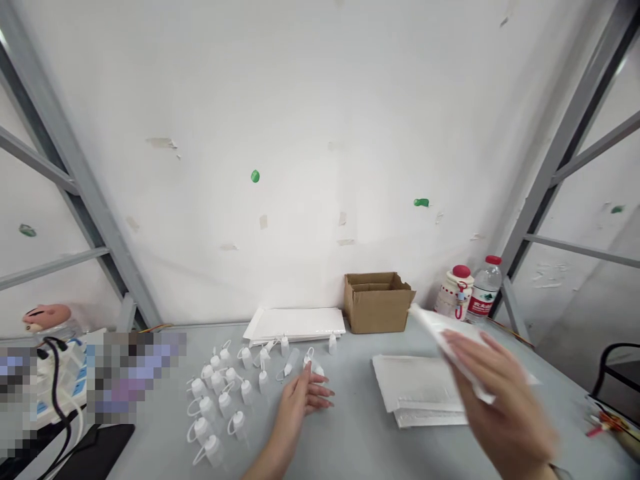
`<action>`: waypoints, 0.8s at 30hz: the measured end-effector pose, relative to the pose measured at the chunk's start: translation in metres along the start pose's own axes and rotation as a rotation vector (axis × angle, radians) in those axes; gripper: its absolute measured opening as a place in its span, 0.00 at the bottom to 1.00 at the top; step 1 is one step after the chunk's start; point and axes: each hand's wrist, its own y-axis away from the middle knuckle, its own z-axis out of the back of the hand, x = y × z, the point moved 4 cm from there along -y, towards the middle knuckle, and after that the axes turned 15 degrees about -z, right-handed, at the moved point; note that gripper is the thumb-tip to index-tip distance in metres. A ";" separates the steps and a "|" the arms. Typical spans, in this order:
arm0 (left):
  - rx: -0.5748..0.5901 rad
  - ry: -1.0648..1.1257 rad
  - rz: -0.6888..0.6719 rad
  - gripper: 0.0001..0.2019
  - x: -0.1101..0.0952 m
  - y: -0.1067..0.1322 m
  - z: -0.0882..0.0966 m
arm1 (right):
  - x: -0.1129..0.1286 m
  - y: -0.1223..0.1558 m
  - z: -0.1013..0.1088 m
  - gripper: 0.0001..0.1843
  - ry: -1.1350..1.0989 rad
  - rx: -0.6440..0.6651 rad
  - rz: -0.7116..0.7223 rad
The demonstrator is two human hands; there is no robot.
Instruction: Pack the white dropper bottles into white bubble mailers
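My left hand [304, 395] is over the table with its fingers loosely apart. Just beyond its fingertips lies a small translucent squeeze bottle with a white cap [319, 368]; whether they touch I cannot tell. Another such bottle [291, 362] lies on its side nearby. Many more squeeze bottles [225, 402] with looped caps stand to the left. At the right, my right hand [500, 393], smeared by motion, grips a white padded envelope [434, 324], raised and tilted. Below and left of it rests a stack of white padded envelopes [420, 383].
Against the wall are more flat white envelopes [300, 325], an open cardboard box [379, 308], a cream jar with a red lid [454, 292] and a water bottle [484, 290]. Cables [65, 413] and a black flat object [97, 453] lie at the left.
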 end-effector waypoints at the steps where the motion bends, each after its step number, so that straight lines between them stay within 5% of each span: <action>1: 0.002 -0.003 0.001 0.32 0.000 0.000 -0.001 | -0.004 0.012 -0.017 0.14 0.068 0.147 0.098; 6: 0.015 -0.022 0.002 0.34 0.000 0.003 -0.004 | -0.034 0.074 -0.068 0.12 0.246 0.512 0.151; 15: 0.057 -0.050 0.025 0.35 0.000 0.005 -0.007 | -0.064 0.085 -0.044 0.41 0.371 0.927 0.037; 19: 0.064 -0.050 0.027 0.35 0.001 0.006 -0.007 | -0.086 0.094 -0.040 0.53 0.606 0.812 0.036; 24: 0.075 -0.044 0.009 0.34 0.003 0.006 -0.007 | -0.100 0.098 -0.057 0.56 0.816 0.631 0.113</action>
